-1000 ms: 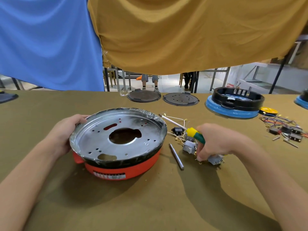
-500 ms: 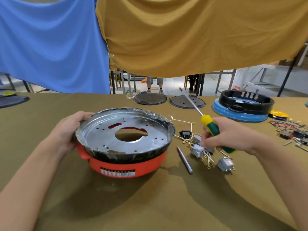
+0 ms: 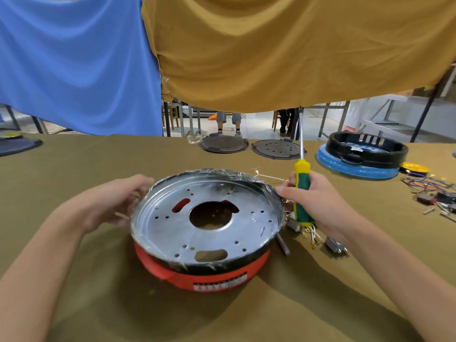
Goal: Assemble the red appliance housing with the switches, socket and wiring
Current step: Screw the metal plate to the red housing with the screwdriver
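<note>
Assembly workshop, cloth-covered workbench [image 3: 74,169], spare housings [image 3: 362,156]

I had the housing [image 3: 204,272] on the table [image 3: 74,164] straight ahead, its metal plate [image 3: 207,218] on top. My left hand [image 3: 111,201] lay at its left rim, my right hand [image 3: 318,201] at its right, holding a screwdriver [image 3: 302,191] upright. Loose switches [image 3: 335,246] lay right of the housing. Behind it sat two round lids [image 3: 223,143]; farther right, a second housing [image 3: 362,151] and a wire bundle [image 3: 431,186].
</note>
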Motion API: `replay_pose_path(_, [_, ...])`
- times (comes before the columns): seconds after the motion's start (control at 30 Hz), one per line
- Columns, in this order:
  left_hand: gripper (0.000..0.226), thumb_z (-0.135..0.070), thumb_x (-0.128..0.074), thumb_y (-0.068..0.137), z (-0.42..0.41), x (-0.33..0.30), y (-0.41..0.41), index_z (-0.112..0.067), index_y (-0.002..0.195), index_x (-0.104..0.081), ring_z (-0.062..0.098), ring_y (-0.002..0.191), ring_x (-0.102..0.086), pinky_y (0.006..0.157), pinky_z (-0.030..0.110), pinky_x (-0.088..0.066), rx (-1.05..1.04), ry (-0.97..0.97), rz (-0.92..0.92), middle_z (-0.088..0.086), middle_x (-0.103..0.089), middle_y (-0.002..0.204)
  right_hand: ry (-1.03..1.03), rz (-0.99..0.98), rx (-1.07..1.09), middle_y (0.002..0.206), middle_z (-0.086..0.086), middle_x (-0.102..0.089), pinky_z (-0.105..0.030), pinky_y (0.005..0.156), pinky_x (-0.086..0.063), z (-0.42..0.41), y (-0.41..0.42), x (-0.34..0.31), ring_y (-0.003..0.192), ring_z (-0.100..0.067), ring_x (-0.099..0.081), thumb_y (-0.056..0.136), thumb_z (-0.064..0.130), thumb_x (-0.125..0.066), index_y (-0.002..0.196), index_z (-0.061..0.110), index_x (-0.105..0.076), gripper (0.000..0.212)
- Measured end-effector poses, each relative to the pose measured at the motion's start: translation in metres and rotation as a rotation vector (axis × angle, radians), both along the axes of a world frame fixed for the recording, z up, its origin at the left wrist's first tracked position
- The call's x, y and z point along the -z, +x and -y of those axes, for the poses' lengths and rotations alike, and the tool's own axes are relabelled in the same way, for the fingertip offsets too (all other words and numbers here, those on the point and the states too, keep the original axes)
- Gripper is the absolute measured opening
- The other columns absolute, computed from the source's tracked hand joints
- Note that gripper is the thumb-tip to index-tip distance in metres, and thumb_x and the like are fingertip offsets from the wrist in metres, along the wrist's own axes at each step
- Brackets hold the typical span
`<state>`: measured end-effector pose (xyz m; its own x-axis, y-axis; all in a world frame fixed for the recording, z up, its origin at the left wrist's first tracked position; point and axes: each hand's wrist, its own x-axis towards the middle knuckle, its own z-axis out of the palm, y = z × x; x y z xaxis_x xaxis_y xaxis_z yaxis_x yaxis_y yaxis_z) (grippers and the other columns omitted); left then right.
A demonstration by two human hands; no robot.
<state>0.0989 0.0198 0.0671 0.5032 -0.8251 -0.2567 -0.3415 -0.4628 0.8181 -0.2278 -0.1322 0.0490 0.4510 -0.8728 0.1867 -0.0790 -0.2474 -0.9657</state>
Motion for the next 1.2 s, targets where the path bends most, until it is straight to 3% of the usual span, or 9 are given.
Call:
replay_pose_path(0.07, [0.043,-0.057,-0.051,0.091,0.004,0.005,-0.006,-0.018,0.086,-0.071,0.018,0.068,-0.054,0.068,0.032,-0.044,-0.007,0.006,0.102,0.006,-0.067,0.075,-0.021,0.004,0.019,0.075,-0.001,-0.063,-0.014,0.054,-0.051,-0.002,0.002,0.001,0.061,-0.005,-0.063,0.087,0.007,-0.071,0.085,0.012,-0.052,0.021])
replay_pose_path(0.13, [0.034,-0.042,-0.055,0.093,0.006,0.006,-0.015,-0.012,0.092,-0.071,0.022,0.073,-0.059,0.072,0.034,-0.046,0.029,-0.049,0.107,0.013,-0.072,0.086,-0.054,-0.004,0.049,0.077,-0.003,-0.063,-0.016,0.055,-0.051,-0.003,0.004,0.002,0.062,-0.005,-0.062,0.087,0.009,-0.072,0.082,0.014,-0.052,0.021])
replay_pose_path(0.2, [0.020,-0.020,-0.056,0.091,0.007,0.004,-0.019,-0.005,0.082,-0.066,0.022,0.067,-0.057,0.065,0.031,-0.045,0.036,-0.111,0.125,0.017,-0.067,0.078,-0.087,-0.020,0.078,0.078,-0.002,-0.064,-0.026,0.065,-0.053,-0.004,0.005,0.002,0.068,-0.009,-0.061,0.086,0.012,-0.073,0.079,0.017,-0.053,0.021])
replay_pose_path(0.3, [0.022,-0.008,-0.052,0.087,0.006,0.000,-0.019,-0.012,0.066,-0.057,0.020,0.057,-0.048,0.050,0.024,-0.041,0.015,-0.195,0.085,0.010,-0.055,0.066,-0.084,0.009,0.107,0.082,-0.006,-0.065,-0.043,0.083,-0.051,-0.005,0.007,-0.001,0.078,-0.017,-0.059,0.086,0.014,-0.073,0.079,0.018,-0.054,0.020])
replay_pose_path(0.47, [0.007,-0.013,-0.053,0.084,-0.001,0.000,-0.017,-0.012,0.085,-0.061,0.016,0.057,-0.048,0.044,0.022,-0.040,0.185,0.057,0.112,0.005,-0.055,0.069,-0.123,-0.091,0.145,0.096,-0.026,-0.062,-0.056,0.087,-0.051,-0.006,0.010,-0.004,0.074,-0.022,-0.053,0.086,0.015,-0.071,0.082,0.014,-0.053,0.018])
replay_pose_path(0.6, [0.012,-0.025,-0.057,0.089,-0.001,0.001,-0.014,-0.018,0.088,-0.066,0.012,0.061,-0.057,0.053,0.024,-0.048,0.182,0.037,0.147,-0.001,-0.066,0.073,-0.215,-0.155,0.174,0.090,-0.019,-0.064,-0.045,0.075,-0.053,-0.008,0.009,-0.003,0.069,-0.017,-0.052,0.087,0.017,-0.071,0.081,0.014,-0.053,0.019])
replay_pose_path(0.8, [0.016,-0.009,-0.054,0.089,0.000,0.000,-0.021,-0.001,0.100,-0.061,0.018,0.064,-0.056,0.059,0.030,-0.046,0.194,-0.039,0.163,0.005,-0.064,0.075,-0.343,-0.204,0.177,0.083,-0.009,-0.065,-0.035,0.069,-0.051,-0.008,0.008,-0.001,0.066,-0.011,-0.054,0.087,0.015,-0.070,0.080,0.013,-0.052,0.019])
replay_pose_path(1.07, [0.016,-0.007,-0.052,0.094,-0.004,-0.004,-0.023,-0.008,0.104,-0.064,0.020,0.071,-0.070,0.066,0.033,-0.054,0.230,-0.021,0.168,0.016,-0.073,0.089,-0.353,-0.227,0.147,0.082,-0.009,-0.065,-0.026,0.063,-0.046,-0.010,0.008,0.001,0.063,-0.008,-0.050,0.086,0.010,-0.068,0.075,0.018,-0.050,0.023])
replay_pose_path(1.2, [0.016,-0.008,-0.051,0.093,0.001,-0.001,-0.027,-0.009,0.101,-0.064,0.023,0.076,-0.071,0.076,0.039,-0.055,0.190,-0.012,0.164,0.015,-0.074,0.093,-0.395,-0.260,0.137,0.076,-0.008,-0.063,-0.013,0.053,-0.041,-0.007,0.005,0.002,0.055,-0.002,-0.046,0.087,0.009,-0.067,0.076,0.017,-0.054,0.019])
